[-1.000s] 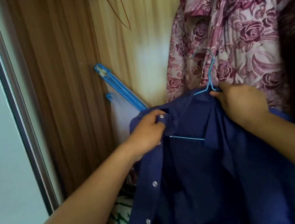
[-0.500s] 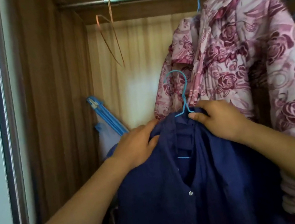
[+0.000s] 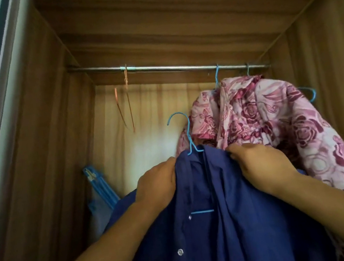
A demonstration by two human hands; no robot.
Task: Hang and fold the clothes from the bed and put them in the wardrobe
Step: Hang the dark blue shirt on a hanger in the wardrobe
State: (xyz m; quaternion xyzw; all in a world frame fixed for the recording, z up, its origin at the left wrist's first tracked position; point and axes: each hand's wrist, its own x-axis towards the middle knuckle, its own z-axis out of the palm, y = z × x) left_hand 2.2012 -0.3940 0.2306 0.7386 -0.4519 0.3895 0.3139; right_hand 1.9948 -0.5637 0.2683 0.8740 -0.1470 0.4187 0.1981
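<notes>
Two hands seen from back: left hand; right hand; skin left uncovered throughout; left forearm and right forearm shown bare from wrist to frame edge, widened toward camera; knuckles rounded, lightly shadowed; fingertips mostly hidden; elbows and upper arms cut off by frame; worn garments not shown.

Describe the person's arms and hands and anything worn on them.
Both are bare. The left hand and right hand wear no gloves, and no watch or bracelet shows at either wrist. The left forearm and right forearm are uncovered to the frame's edge, with no sleeve in view. Fingertips are hidden, so rings cannot be ruled out.
</notes>
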